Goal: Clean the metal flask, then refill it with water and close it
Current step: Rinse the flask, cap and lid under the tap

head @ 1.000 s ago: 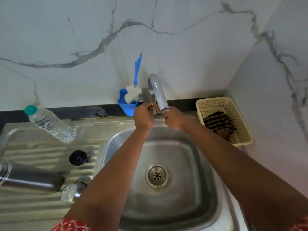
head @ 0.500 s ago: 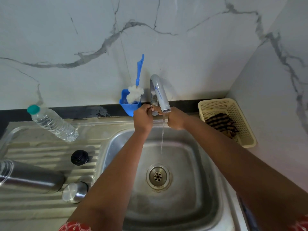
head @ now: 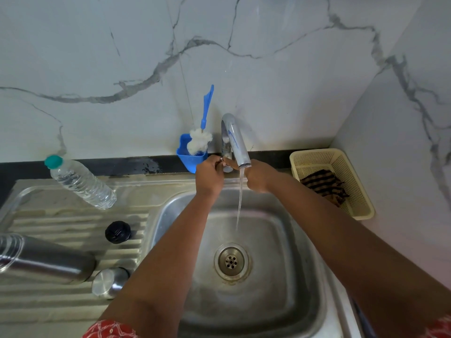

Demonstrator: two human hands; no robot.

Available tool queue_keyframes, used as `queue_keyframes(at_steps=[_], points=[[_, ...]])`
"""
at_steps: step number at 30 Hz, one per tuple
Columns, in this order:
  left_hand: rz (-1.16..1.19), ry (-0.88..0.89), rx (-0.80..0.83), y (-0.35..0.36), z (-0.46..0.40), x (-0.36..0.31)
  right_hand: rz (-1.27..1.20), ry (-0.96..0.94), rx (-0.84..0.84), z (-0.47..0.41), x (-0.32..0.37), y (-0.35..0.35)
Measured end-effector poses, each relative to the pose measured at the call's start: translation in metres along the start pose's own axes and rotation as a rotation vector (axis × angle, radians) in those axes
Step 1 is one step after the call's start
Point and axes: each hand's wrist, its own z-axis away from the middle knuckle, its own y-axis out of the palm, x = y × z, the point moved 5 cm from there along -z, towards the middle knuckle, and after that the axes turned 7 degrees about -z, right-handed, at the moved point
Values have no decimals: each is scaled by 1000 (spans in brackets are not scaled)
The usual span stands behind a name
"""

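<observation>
Both your hands are up at the base of the tap (head: pixel 235 140): your left hand (head: pixel 209 175) has its fingers curled, pinching the small tap handle, while your right hand (head: pixel 258 176) is curled beside it, though whether it grips anything I cannot tell. Water already runs into the sink (head: pixel 288 252), so settle the flow to a steady, moderate stream that won't splash. The metal flask (head: pixel 46 261) lies on its side on the draining board at your left, its metal cap (head: pixel 108 282) and black stopper (head: pixel 117 232) beside it; bring it under next.

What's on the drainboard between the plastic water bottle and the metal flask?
In the head view, only the black cap sits between water bottle and flask, on ribbed drainboard.
</observation>
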Motion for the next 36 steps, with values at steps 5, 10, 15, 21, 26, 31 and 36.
queue_keyframes(at_steps=[5,10,15,21,26,31,36], points=[[-28,16,8,0,-1,0,10,-1,7,-1,-2,2],[125,-51,91,2,29,1,-87,-27,-154,1,-14,26],[239,-195,195,1,109,26,-232,270,-280,26,-56,94],[290,-250,152,-43,179,59,-402,288,-185,70,-55,154],[357,-280,-43,-122,214,70,-511,147,-135,79,-3,170],[433,-496,-351,-206,245,93,-523,-139,-146,81,88,157],[364,-610,-570,-270,257,127,-476,-418,-60,80,197,146]])
